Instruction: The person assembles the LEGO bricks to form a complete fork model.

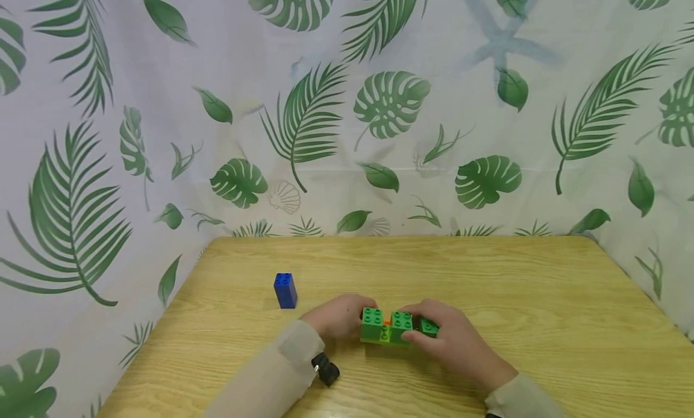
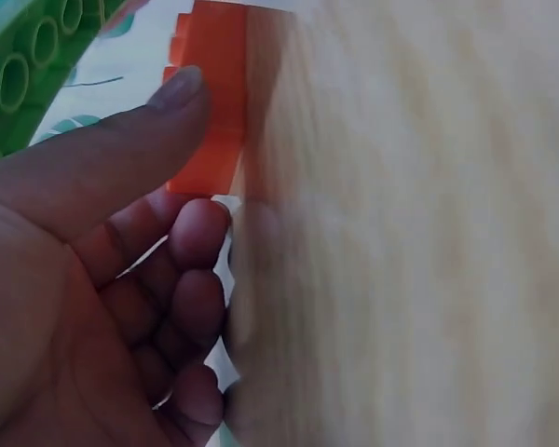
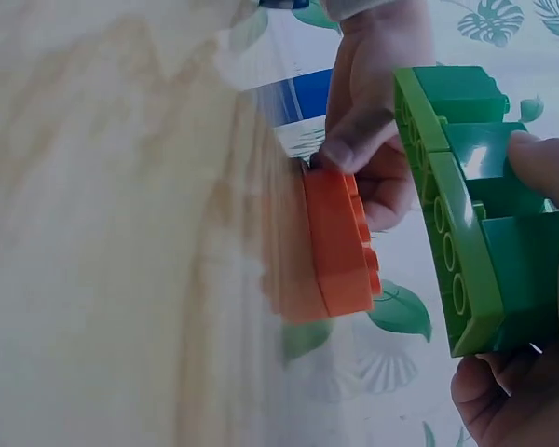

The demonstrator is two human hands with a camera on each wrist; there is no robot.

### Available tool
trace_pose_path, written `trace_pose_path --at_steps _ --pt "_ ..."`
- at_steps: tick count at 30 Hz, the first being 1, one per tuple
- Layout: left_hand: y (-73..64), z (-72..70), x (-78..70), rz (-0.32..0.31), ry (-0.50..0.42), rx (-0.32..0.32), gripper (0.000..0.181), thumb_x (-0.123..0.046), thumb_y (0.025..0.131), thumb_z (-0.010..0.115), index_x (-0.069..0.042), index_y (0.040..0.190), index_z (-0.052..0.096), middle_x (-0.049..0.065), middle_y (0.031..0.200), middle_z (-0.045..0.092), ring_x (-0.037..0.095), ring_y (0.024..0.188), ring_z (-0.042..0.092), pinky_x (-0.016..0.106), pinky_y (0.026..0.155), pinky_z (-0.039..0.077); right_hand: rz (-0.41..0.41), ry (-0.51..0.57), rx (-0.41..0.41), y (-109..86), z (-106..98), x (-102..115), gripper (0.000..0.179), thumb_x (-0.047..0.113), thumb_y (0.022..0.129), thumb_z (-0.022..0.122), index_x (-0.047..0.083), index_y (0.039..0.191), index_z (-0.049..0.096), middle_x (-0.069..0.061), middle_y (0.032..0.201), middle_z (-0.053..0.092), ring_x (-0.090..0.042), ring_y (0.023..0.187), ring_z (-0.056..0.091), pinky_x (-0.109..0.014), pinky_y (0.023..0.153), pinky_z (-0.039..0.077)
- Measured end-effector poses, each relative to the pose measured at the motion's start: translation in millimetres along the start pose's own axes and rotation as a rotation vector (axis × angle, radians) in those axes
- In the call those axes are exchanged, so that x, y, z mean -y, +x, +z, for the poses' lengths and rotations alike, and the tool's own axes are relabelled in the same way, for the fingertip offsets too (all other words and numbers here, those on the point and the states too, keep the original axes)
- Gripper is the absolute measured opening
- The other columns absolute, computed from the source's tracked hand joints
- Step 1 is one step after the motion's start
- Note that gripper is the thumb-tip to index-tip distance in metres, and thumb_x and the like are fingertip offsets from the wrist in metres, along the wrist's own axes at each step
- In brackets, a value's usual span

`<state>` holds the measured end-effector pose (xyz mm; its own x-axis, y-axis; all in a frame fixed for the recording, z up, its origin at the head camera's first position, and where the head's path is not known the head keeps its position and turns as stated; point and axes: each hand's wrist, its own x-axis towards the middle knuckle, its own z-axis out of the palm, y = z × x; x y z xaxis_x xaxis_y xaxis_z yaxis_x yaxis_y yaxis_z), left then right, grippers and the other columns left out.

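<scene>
My right hand grips a green block assembly, held up over the table. In the right wrist view it is a long light-green brick with open tubes on its underside and darker green bricks along its other face. Thumb and fingers clasp the darker bricks. My left hand pinches one end of an orange brick, thumb on its side, the other fingers curled below. That brick lies at the table surface, studs up, beyond the green assembly and mostly hidden by it in the head view.
A blue block with studs on top stands upright on the wooden table, left of my hands. A black wrist fitting hangs at the left sleeve. Leaf-patterned cloth hangs behind the table and along its sides.
</scene>
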<state>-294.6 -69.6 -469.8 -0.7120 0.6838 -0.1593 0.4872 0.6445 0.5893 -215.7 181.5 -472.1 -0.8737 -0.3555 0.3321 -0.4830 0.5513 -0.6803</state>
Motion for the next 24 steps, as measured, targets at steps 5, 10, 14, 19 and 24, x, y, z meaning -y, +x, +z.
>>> trace_pose_path --at_steps 5,10,14,19,24 --pt "-11.0 6.6 -2.9 0.026 -0.09 -0.012 0.017 -0.019 0.091 0.078 -0.027 0.105 0.072 -0.019 0.094 0.068 -0.001 0.089 0.062 0.028 0.092 0.049 -0.009 -0.015 0.007 0.9 -3 4 0.031 0.046 0.091 0.075 0.034 0.12 0.07 0.016 0.1 0.065 -0.008 0.08 0.058 -0.028 0.068 0.05" --pt "-18.9 12.8 -3.2 0.047 -0.204 0.012 0.037 -0.018 0.084 0.085 -0.028 0.118 0.073 -0.021 0.108 0.069 -0.001 0.101 0.063 0.03 0.1 0.046 -0.019 -0.001 0.016 1.9 -6 6 0.032 0.044 0.091 0.075 0.031 0.12 0.071 0.012 0.098 0.064 -0.009 0.077 0.058 -0.028 0.065 0.052" --pt "-20.2 18.1 -3.4 0.04 -0.309 0.012 0.041 -0.017 0.082 0.086 -0.031 0.119 0.072 -0.02 0.111 0.069 0.0 0.103 0.063 0.033 0.101 0.045 -0.019 -0.005 0.021 2.4 -10 7 0.033 0.045 0.092 0.074 0.028 0.121 0.07 0.011 0.1 0.065 -0.009 0.078 0.058 -0.028 0.065 0.052" --pt "-24.8 20.9 -2.5 0.026 -0.389 0.006 0.046 -0.017 0.083 0.086 -0.034 0.122 0.069 -0.019 0.113 0.069 0.002 0.104 0.063 0.037 0.101 0.046 -0.012 -0.005 0.026 3.0 -11 7 0.036 0.046 0.092 0.073 0.027 0.122 0.07 0.01 0.102 0.065 -0.009 0.08 0.058 -0.028 0.067 0.052" --pt "-36.4 11.1 -5.3 -0.007 -0.373 -0.003 0.053 -0.027 0.083 0.086 -0.033 0.129 0.061 -0.013 0.111 0.065 0.009 0.098 0.06 0.037 0.09 0.048 -0.023 -0.025 0.042 2.9 -13 8 0.039 0.047 0.093 0.071 0.026 0.125 0.069 0.01 0.105 0.065 -0.009 0.082 0.058 -0.028 0.069 0.051"
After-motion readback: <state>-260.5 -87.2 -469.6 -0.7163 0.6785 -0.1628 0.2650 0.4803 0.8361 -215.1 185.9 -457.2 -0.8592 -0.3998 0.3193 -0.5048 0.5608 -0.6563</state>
